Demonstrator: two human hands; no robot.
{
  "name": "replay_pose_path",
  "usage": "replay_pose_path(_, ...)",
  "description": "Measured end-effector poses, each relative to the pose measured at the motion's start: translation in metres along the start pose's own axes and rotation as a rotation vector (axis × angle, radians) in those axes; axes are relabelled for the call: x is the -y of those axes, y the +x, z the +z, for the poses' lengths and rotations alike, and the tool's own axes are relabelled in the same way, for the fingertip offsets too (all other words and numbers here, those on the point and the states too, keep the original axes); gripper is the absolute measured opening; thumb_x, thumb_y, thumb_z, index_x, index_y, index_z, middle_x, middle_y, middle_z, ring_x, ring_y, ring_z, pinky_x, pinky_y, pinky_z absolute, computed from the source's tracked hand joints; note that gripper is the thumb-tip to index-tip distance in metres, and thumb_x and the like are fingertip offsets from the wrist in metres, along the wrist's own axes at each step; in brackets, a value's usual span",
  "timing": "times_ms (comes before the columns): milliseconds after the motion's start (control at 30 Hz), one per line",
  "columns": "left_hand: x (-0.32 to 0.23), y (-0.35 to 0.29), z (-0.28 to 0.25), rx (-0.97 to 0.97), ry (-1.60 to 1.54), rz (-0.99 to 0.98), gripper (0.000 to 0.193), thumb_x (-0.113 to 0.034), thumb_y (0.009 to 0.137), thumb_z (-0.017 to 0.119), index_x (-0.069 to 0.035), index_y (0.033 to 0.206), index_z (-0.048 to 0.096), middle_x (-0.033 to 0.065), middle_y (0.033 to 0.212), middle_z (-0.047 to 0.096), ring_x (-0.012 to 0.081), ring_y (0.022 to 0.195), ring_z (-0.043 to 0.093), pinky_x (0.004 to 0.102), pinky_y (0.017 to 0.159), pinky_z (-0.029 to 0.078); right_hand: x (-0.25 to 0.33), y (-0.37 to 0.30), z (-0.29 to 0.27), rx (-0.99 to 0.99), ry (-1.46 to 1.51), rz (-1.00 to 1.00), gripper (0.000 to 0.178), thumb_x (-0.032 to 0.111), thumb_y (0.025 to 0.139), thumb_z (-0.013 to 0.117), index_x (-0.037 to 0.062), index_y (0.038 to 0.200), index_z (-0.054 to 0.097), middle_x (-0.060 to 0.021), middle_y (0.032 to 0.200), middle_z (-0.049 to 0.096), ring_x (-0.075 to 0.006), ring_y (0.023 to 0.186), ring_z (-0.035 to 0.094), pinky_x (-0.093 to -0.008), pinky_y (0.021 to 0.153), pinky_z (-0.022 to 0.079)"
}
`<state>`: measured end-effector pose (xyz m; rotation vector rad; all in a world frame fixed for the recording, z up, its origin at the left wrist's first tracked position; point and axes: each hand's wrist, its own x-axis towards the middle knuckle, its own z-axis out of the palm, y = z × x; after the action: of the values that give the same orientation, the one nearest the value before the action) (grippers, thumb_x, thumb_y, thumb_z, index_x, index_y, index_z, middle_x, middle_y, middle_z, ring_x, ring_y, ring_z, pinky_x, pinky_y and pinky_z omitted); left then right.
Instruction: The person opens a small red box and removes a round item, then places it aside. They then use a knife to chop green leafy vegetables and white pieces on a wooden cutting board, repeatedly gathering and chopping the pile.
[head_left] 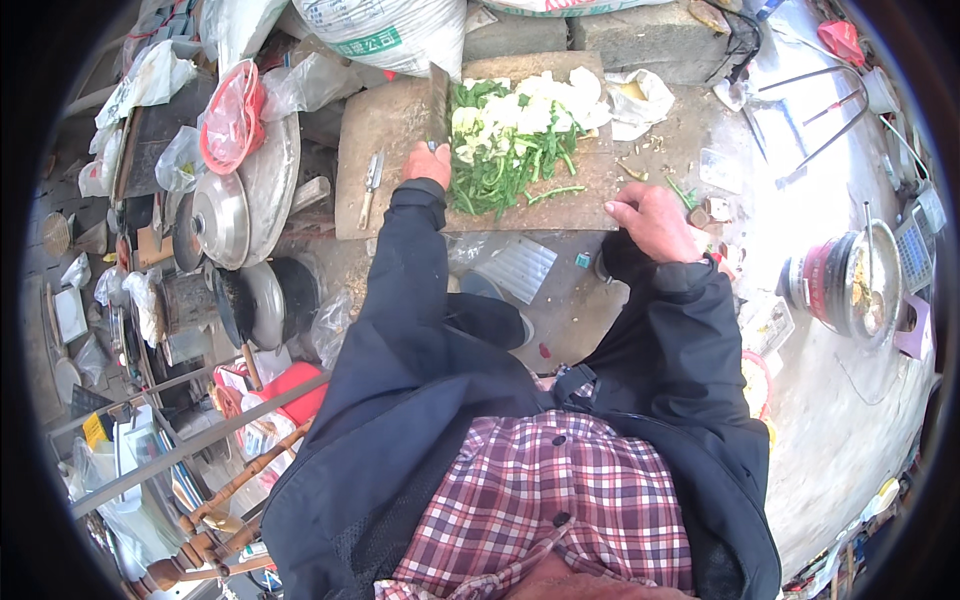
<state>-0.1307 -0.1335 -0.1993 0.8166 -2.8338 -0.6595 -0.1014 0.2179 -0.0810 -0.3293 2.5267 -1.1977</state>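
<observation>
My left hand (427,165) is wrapped around the handle of a cleaver (439,108), whose broad dark blade points away from me. The blade stands beside a heap of chopped leafy greens (512,150), pale pieces at the far side and dark green stalks nearer. The heap lies on a worn wooden cutting board (385,120). At the board's near right corner, my right hand (655,222) grips the edge, thumb on top and the other fingers curled and partly hidden. A small knife (370,190) lies on the board's left part.
Behind the board stand full white sacks (385,30) and concrete blocks (650,40). To the left are a lidded pot (218,218), a dark pan (232,305) and a red basket (232,118). A plastic bag (640,105) lies right of the greens; a bucket (815,275) stands farther right.
</observation>
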Motion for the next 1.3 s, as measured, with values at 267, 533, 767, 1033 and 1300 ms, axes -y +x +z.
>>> replay_pose_path(267,-0.015,-0.002,0.001,0.202,0.005,0.009,0.039,-0.038,0.084,0.057,0.001,0.091,0.059,0.0286,0.094,0.063,0.0427,0.09,0.062,0.0471,0.081,0.049,0.001,0.004,-0.006,-0.104,0.039,-0.051,0.021,0.019,0.082,0.067,-0.0016,0.085,0.067,-0.0177,0.075,0.066,-0.0271,0.071,0.064,-0.0353,0.067,0.049)
replay_pose_path(533,-0.033,-0.024,0.008,0.363,0.033,0.052,0.041,-0.033,0.085,0.055,0.002,0.107,0.056,0.0272,0.099,0.063,0.0406,0.095,0.061,0.0477,0.085,0.047,0.003,0.042,-0.004,-0.387,0.485,-0.084,0.017,0.014,0.087,0.062,-0.0017,0.09,0.065,-0.008,0.079,0.068,-0.0131,0.07,0.063,-0.0266,0.065,0.049)
replay_pose_path(767,-0.04,-0.025,0.008,0.201,-0.123,0.046,0.041,-0.034,0.088,0.053,0.003,0.105,0.056,0.0279,0.094,0.064,0.0424,0.091,0.061,0.049,0.082,0.047,0.006,0.055,0.003,-0.393,0.139,-0.031,0.025,0.024,0.081,0.064,-0.0004,0.079,0.065,-0.0163,0.068,0.064,-0.0292,0.065,0.063,-0.036,0.063,0.048)
replay_pose_path(1033,-0.048,-0.011,0.004,0.211,0.0,0.162,0.04,-0.034,0.086,0.054,0.002,0.104,0.058,0.0253,0.096,0.064,0.0415,0.092,0.061,0.0487,0.082,0.047,0.003,0.055,0.004,-0.386,0.062,-0.064,0.03,0.026,0.083,0.064,-0.0019,0.071,0.061,-0.0091,0.054,0.059,-0.0155,0.05,0.058,-0.0315,0.053,0.046)
replay_pose_path(1300,-0.043,-0.007,0.001,0.242,0.004,0.068,0.037,-0.033,0.083,0.057,0.0,0.097,0.062,0.0251,0.092,0.065,0.0399,0.091,0.062,0.0449,0.083,0.048,0.007,0.053,0.002,-0.337,0.052,-0.045,0.031,0.026,0.083,0.065,-0.0023,0.071,0.061,-0.0122,0.058,0.059,-0.022,0.054,0.059,-0.0343,0.055,0.046)
